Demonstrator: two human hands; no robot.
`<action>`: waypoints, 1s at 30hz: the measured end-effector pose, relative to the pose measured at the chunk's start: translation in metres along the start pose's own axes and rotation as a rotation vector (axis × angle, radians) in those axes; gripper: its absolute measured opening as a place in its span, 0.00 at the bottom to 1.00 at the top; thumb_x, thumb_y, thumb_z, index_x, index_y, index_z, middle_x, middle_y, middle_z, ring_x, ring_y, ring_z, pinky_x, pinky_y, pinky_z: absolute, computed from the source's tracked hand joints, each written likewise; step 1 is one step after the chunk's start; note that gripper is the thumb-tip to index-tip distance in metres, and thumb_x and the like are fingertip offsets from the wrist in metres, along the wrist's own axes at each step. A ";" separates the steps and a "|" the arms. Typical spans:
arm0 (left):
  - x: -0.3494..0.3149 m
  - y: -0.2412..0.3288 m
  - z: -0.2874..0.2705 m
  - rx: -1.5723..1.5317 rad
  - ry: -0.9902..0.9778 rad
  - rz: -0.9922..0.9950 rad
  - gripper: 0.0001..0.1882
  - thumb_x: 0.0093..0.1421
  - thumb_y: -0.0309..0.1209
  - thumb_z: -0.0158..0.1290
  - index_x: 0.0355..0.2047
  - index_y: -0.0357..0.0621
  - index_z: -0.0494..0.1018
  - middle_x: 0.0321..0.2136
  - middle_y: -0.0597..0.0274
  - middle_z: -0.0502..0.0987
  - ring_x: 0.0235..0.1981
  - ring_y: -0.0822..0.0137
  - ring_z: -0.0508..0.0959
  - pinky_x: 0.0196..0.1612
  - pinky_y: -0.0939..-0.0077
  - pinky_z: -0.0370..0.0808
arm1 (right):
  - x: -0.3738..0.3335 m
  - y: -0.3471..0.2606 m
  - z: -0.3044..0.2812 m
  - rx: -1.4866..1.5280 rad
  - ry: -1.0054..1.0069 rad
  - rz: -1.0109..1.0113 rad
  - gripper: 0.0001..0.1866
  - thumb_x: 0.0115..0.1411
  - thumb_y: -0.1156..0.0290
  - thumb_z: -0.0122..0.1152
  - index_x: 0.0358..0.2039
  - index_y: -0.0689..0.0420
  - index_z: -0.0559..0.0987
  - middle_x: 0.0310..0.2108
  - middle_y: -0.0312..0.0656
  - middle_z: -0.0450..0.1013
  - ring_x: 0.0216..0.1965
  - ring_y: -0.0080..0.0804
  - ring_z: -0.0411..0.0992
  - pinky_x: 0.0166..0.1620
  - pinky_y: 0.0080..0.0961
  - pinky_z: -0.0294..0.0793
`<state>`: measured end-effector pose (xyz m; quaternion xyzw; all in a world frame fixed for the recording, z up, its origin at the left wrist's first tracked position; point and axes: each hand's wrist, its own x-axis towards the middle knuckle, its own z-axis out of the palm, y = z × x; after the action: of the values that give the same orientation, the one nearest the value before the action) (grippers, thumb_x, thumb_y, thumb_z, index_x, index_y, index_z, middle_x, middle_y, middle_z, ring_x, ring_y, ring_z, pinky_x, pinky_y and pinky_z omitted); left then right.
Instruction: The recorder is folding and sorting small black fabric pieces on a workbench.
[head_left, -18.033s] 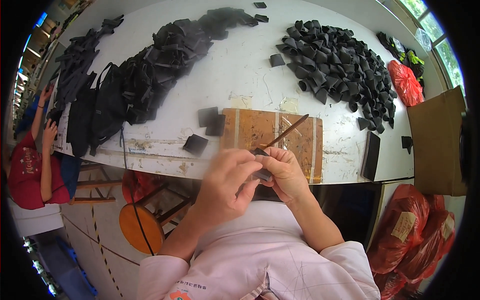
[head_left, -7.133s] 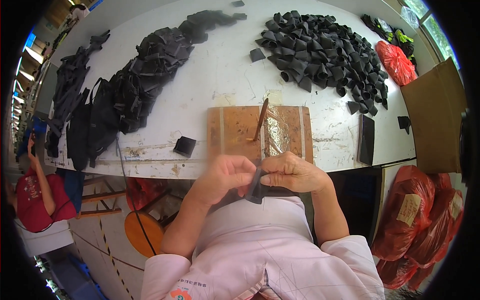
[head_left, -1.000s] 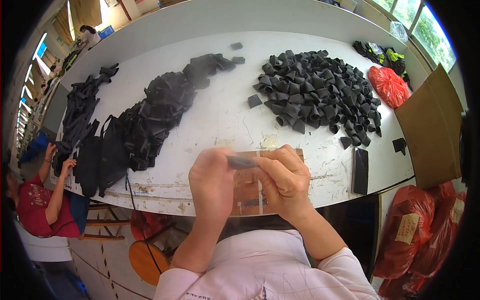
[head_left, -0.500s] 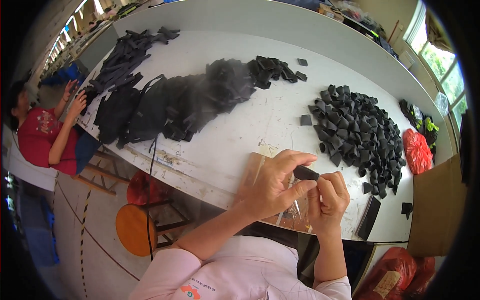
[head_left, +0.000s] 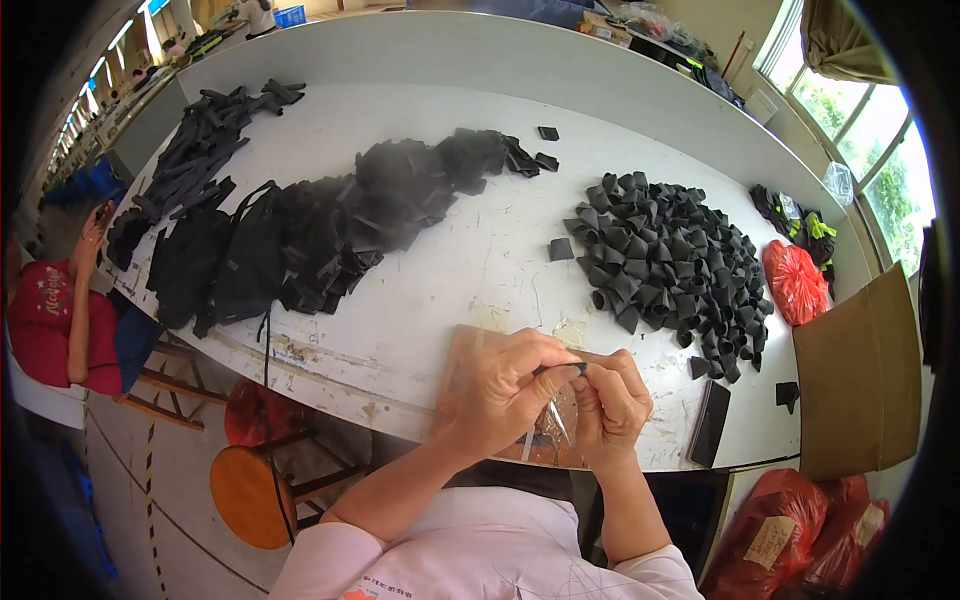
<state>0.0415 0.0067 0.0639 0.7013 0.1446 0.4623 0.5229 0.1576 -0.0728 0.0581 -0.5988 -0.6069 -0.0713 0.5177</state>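
A small piece of black fabric [head_left: 573, 369], mostly covered by fingers, is pinched between my two hands above the front of the white table. My left hand [head_left: 500, 388] grips its left end with thumb and forefinger. On its right end the fingers of my right hand [head_left: 613, 408] are curled closed. Beneath both hands lies a reddish-brown board [head_left: 462, 365], and on it a thin shiny pointed thing [head_left: 560, 425] that I cannot make out fully. Beyond my right hand spreads a heap of folded, cone-like black pieces [head_left: 675, 265]; one flat black square [head_left: 561, 249] sits beside it.
Flat black pieces [head_left: 400, 190] form a long pile at the left, with black strips [head_left: 195, 150] farther back. At right are a dark flat rectangular object [head_left: 710, 425], a red plastic bag [head_left: 795, 282] and cardboard [head_left: 860, 380]. A stool [head_left: 245, 497] and another person [head_left: 60, 325] are left.
My hands have drawn closer together, and the fingers now cover more of the black piece. The whole view has shifted, and the other person's hands have come down.
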 end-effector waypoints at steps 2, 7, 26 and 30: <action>0.002 -0.002 0.000 0.036 -0.006 0.032 0.04 0.50 0.22 0.55 0.28 0.38 0.74 0.27 0.59 0.75 0.23 0.74 0.73 0.25 0.83 0.69 | 0.002 -0.001 0.001 0.014 0.002 0.000 0.06 0.43 0.83 0.57 0.25 0.63 0.74 0.19 0.41 0.65 0.19 0.33 0.61 0.22 0.23 0.60; 0.004 -0.003 0.000 0.124 0.061 0.138 0.04 0.50 0.20 0.54 0.28 0.38 0.73 0.25 0.60 0.74 0.22 0.72 0.73 0.24 0.82 0.69 | 0.005 0.001 0.000 0.035 -0.070 0.024 0.04 0.45 0.83 0.57 0.24 0.62 0.73 0.19 0.41 0.65 0.19 0.32 0.61 0.22 0.23 0.59; 0.003 -0.128 -0.178 1.449 0.472 -0.435 0.40 0.41 0.33 0.62 0.52 0.37 0.54 0.51 0.43 0.55 0.52 0.46 0.57 0.48 0.55 0.61 | -0.066 0.095 0.013 0.241 0.026 0.729 0.15 0.61 0.65 0.48 0.39 0.65 0.71 0.22 0.33 0.67 0.18 0.15 0.60 0.22 0.13 0.60; 0.001 -0.166 -0.209 1.608 0.344 -0.552 0.40 0.42 0.35 0.62 0.52 0.37 0.55 0.48 0.46 0.61 0.47 0.50 0.64 0.43 0.57 0.65 | -0.096 0.098 0.033 -0.161 -0.084 0.505 0.12 0.59 0.68 0.50 0.37 0.66 0.71 0.26 0.42 0.69 0.25 0.29 0.66 0.29 0.24 0.66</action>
<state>-0.0783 0.2008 -0.0748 0.7183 0.6698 0.1758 -0.0672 0.1937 -0.0854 -0.0779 -0.7730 -0.4517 0.0369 0.4440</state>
